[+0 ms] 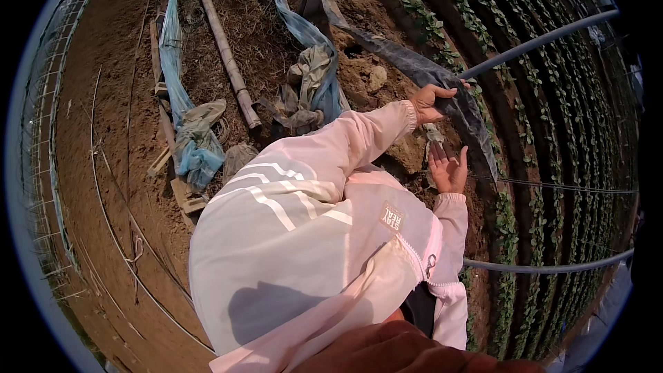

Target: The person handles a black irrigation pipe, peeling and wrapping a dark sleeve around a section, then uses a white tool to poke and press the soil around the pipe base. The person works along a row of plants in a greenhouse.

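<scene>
My left hand reaches out to the upper right and is closed on the edge of a dark plastic sheet. The sheet is thin and crumpled. It trails back to the upper left as a long strip and hangs down in a point. Just below, my right hand is open, palm up, with its fingers apart and nothing in it. It lies beside the hanging part of the sheet. A grey pipe meets the sheet next to my left hand, whose fingertips are partly hidden.
Rows of green plants run along the right, crossed by a lower pipe and a thin wire. Blue plastic film, a bamboo pole and wooden pieces lie to the left. Rods lie on bare soil.
</scene>
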Demonstrator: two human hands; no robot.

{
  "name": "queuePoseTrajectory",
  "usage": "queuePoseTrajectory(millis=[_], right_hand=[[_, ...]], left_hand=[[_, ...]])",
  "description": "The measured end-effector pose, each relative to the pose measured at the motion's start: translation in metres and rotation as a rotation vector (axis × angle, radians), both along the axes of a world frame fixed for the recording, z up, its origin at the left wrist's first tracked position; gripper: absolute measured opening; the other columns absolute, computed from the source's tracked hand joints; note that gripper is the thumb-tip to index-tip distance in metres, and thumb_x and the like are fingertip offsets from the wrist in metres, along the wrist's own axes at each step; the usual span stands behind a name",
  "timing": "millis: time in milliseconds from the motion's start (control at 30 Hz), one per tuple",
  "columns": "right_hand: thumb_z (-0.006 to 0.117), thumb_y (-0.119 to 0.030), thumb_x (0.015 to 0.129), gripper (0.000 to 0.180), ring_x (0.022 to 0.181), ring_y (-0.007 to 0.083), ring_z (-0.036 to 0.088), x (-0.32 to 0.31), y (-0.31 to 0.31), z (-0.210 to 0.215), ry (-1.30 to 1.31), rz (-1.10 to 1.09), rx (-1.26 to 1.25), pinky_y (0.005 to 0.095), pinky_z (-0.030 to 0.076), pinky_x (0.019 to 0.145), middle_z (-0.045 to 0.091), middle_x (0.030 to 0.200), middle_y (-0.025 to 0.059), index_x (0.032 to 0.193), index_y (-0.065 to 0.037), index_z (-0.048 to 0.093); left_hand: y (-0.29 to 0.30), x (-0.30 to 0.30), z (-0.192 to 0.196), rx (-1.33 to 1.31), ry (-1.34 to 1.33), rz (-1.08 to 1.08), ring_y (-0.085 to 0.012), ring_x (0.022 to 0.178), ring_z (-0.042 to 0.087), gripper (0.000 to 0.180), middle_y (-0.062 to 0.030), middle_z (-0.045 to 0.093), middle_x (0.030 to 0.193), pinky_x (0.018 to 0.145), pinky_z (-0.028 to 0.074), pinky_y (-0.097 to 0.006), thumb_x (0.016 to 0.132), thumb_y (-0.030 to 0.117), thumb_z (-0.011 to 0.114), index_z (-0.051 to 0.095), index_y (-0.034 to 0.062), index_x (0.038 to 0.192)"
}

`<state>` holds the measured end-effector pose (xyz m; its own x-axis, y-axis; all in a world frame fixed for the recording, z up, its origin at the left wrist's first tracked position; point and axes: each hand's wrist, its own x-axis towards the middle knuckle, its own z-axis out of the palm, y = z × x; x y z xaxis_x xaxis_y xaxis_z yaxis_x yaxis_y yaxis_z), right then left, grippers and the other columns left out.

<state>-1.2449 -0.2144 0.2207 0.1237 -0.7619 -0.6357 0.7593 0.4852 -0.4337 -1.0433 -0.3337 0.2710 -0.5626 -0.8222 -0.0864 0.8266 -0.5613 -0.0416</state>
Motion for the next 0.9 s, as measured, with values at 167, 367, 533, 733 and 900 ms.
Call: queuePoseTrajectory(millis=[167, 367, 533, 733, 900], right_hand=[[0.067, -0.033, 0.086, 0.083, 0.143, 0.0403, 0.037, -0.007, -0.027, 0.001, -0.334, -0.344, -0.343, 0.0631, 0.023, 0.119, 0.041, 0.154, 0.0215, 0.152, 0.002, 0.032], [0.069, -0.019, 0.083, 0.064, 0.137, 0.0419, 0.043, -0.071, 0.005, 0.034, -0.328, -0.446, -0.549, 0.0678, 0.024, 0.118, 0.051, 0.145, 0.0211, 0.14, 0.0, 0.048], [0.074, 0.002, 0.086, 0.044, 0.118, 0.0362, 0.061, -0.114, 0.011, 0.017, -0.124, -0.65, -0.125, 0.0612, 0.048, 0.102, 0.066, 0.125, 0.0151, 0.126, -0.004, 0.059], [0.077, -0.004, 0.086, 0.034, 0.104, 0.0272, 0.067, -0.09, 0.042, 0.01, 0.158, -0.717, -0.136, 0.0423, 0.055, 0.091, 0.069, 0.117, 0.0121, 0.118, 0.0, 0.065], [0.083, -0.01, 0.083, 0.041, 0.101, 0.0248, 0.068, -0.099, 0.059, 0.019, 0.174, -0.741, -0.28, 0.0338, 0.053, 0.088, 0.069, 0.118, 0.0118, 0.119, 0.002, 0.066]], left_hand=[[0.028, -0.011, -0.008, 0.177, 0.005, -0.025, -0.0299, 0.113, 0.065, 0.043, -0.0153, 0.068, 0.118, 0.111, 0.045, -0.047, 0.08, -0.012, 0.056, 0.065, -0.0007, 0.121], [0.027, 0.019, -0.025, 0.192, -0.104, -0.018, -0.0362, 0.11, 0.063, 0.032, -0.017, 0.068, 0.113, 0.11, 0.043, -0.057, 0.075, -0.008, 0.061, 0.062, -0.0026, 0.106], [0.041, 0.033, -0.083, 0.332, -0.12, -0.04, -0.0377, 0.108, 0.064, 0.028, -0.0192, 0.069, 0.111, 0.108, 0.046, -0.052, 0.072, -0.01, 0.061, 0.063, -0.0028, 0.099], [0.074, 0.034, -0.111, 0.497, -0.253, -0.106, -0.0395, 0.125, 0.055, 0.036, -0.0201, 0.065, 0.125, 0.113, 0.037, -0.059, 0.077, 0.001, 0.066, 0.061, 0.0001, 0.112], [0.081, 0.025, -0.134, 0.491, -0.713, -0.423, -0.0376, 0.129, 0.052, 0.04, -0.0273, 0.052, 0.135, 0.111, 0.042, -0.053, 0.083, 0.008, 0.068, 0.053, -0.0075, 0.116]])
